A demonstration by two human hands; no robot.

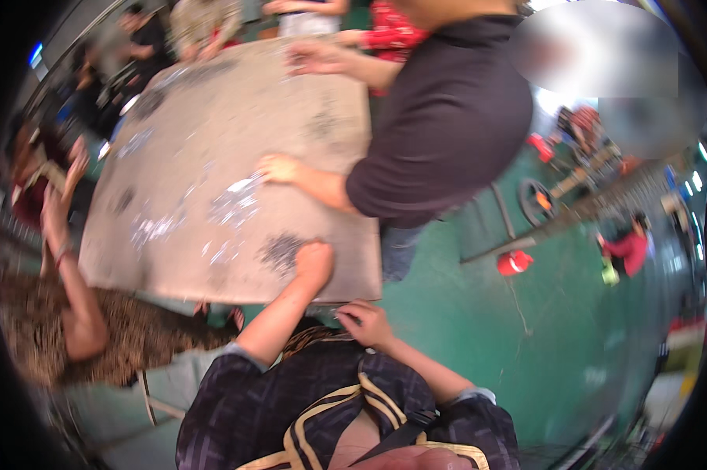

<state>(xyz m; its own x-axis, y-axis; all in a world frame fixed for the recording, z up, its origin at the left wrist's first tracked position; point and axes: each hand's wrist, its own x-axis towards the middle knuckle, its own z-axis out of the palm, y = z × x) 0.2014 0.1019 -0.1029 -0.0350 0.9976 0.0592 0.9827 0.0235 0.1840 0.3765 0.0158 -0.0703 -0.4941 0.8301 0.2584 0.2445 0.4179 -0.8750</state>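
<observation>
My left hand (314, 263) rests on the big tan tabletop (291, 117) near its front edge, curled into a fist; whether anything is inside is hidden. Beside it lies a pile of small dark pieces (279, 252). Just off the front edge of the table, my right hand (367, 323) is drawn together at thumb and fingers. What it pinches, if anything, is too small and blurred to name. Farther in, shiny clear plastic pieces (238, 200) lie scattered, with a co-worker's hand (279, 168) touching them.
A co-worker in a dark shirt (455, 117) leans over the table's right side. Another person's raised hands (60, 207) are at the left edge. More people sit along the far side. A red container (515, 262) stands on the green floor (463, 313) to the right.
</observation>
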